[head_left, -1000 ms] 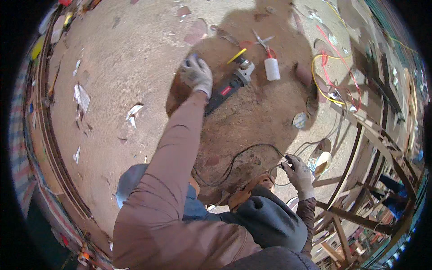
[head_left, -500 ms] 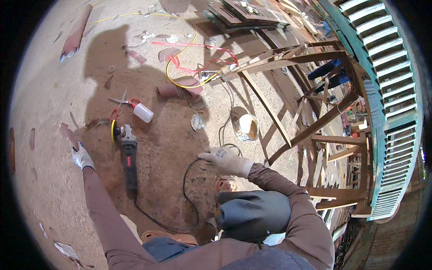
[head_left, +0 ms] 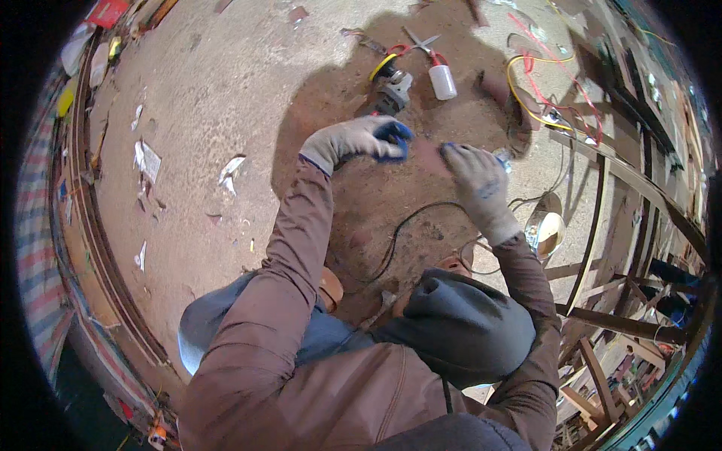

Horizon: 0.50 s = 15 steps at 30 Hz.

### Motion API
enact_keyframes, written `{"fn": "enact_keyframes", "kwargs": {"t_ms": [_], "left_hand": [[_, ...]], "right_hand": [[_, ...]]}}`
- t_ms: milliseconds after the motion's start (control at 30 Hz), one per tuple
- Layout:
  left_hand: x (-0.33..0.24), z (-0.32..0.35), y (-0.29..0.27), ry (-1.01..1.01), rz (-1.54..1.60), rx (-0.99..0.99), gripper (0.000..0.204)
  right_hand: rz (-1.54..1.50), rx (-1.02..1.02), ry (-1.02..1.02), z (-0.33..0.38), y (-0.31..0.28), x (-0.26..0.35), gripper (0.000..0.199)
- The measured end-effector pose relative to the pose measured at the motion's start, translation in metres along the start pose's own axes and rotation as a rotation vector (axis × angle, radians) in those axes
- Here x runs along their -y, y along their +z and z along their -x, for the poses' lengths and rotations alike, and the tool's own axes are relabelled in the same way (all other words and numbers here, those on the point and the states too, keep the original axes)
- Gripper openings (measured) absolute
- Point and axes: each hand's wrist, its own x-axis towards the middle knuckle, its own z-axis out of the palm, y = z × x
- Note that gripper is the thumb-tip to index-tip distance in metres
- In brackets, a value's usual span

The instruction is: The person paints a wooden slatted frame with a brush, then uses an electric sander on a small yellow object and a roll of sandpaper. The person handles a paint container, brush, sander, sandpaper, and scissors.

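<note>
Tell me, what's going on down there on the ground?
A person in a brown jacket crouches over a dirt floor. Both gloved hands are raised together: the left hand and the right hand seem to pinch a small flat piece between them. Just beyond lie an angle grinder, a small white bottle and loose cables.

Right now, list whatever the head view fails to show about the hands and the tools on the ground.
- Left hand: the curled glove hides what, if anything, it grips.
- Right hand: the small object at its fingertips is too blurred to identify.
- Angle grinder: its disc end lies in shadow.
- Black cable: its lower end disappears behind the hood.
</note>
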Motion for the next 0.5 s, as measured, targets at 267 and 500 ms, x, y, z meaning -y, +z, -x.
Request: {"fn": "enact_keyframes", "kwargs": {"t_ms": [267, 500], "left_hand": [[0.115, -0.075, -0.003, -0.490, -0.727, -0.766, 0.084], [0.079, -0.092, 0.091, -0.550, -1.037, -0.927, 0.081]], "right_hand": [[-1.780, -0.339, 1.078, 0.069, -0.020, -0.035, 0.044], [-0.381, -0.139, 0.358, 0.115, -0.006, -0.066, 0.061]]}}
